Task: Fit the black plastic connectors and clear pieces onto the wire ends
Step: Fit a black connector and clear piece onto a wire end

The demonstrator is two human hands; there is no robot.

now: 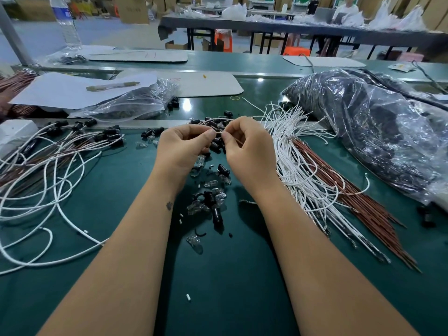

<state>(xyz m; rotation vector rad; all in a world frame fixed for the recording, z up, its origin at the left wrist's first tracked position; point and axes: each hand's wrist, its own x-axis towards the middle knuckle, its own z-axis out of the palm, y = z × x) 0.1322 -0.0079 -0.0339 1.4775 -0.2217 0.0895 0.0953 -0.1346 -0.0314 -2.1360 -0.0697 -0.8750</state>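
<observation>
My left hand (180,146) and my right hand (247,147) meet above the green mat, both pinching one white wire (219,133) between thumb and fingertips. The wire arcs back over the hands. What sits at its tip is hidden by my fingers. Loose black plastic connectors (213,209) and clear pieces (195,243) lie scattered under and between my forearms. A fan of bare white and brown wires (315,180) lies to the right. Wires fitted with black connectors (72,141) are piled at the left.
A big clear bag of dark parts (378,132) fills the right side. A smaller bag of black connectors (135,103) lies at back left under white paper (72,88) with a pen. A water bottle (65,23) stands far left. Another worktable stands behind.
</observation>
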